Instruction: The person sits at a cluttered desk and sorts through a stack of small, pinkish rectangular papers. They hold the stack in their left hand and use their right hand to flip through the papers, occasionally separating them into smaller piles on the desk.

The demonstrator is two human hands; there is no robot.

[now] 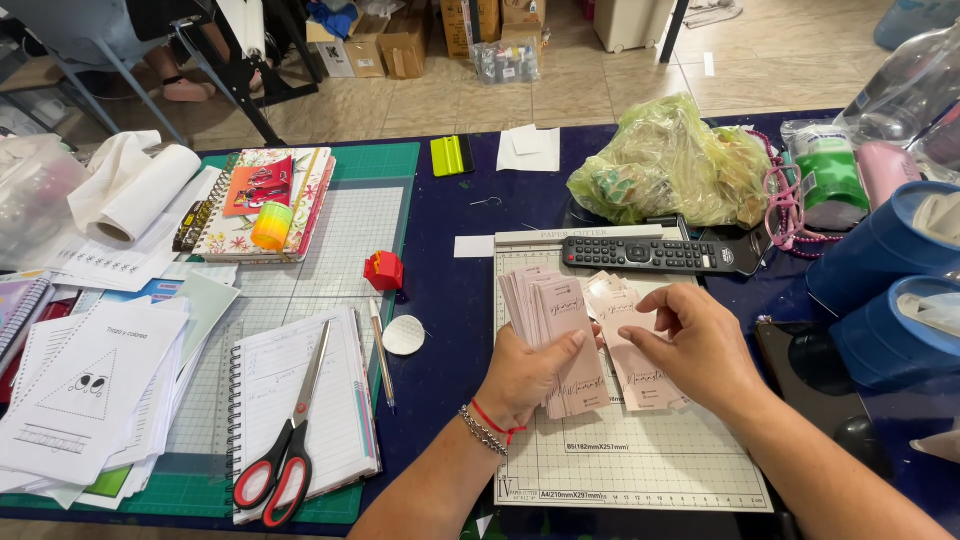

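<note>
Paper cutter board taken as landmark, lying on the dark blue table. To the left of the board: green cutting mat bearing a spiral notebook with red-handled scissors on top. At the far edge of the board: black remote control, yellow-green plastic bag beyond it. Over the middle of the board: left hand, fingers clamped on a thick stack of pink cards, thumb pressed across the front card. Just right of it: right hand, fingers curled and slightly apart, touching a loose pink card resting on the board. Judged well along: most cards gathered in the stack, only a few (count unclear) left loose beneath the right hand.
</note>
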